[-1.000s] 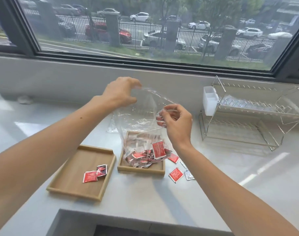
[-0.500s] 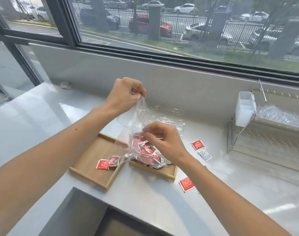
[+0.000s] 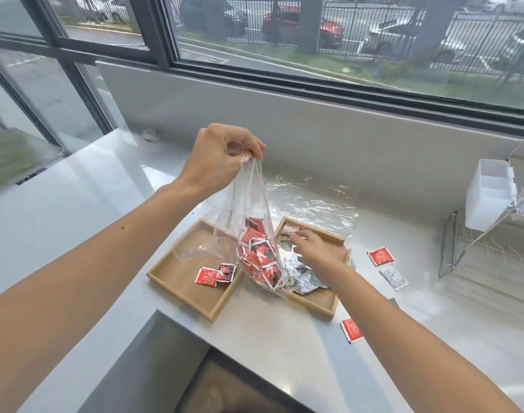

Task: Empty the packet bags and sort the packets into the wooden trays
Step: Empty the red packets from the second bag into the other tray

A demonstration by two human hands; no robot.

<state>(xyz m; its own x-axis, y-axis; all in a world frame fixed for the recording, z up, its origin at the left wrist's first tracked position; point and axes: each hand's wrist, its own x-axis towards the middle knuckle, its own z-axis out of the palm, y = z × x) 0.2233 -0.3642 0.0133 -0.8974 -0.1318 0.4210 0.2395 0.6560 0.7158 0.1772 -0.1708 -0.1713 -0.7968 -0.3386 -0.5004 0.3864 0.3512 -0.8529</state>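
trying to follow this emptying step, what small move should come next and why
Probably the right hand should grip the bag by its bottom and tip it: the left hand pinches its bunched top, and red packets sit low in it, by the right tray.

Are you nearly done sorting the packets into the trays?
Not yet. Done: two red packets lie in the left tray, and silver packets are heaped in the right tray. In hand: the left hand holds a clear bag of red packets while the right hand reaches among the silver ones. Left: emptying that bag and collecting loose packets from the counter.
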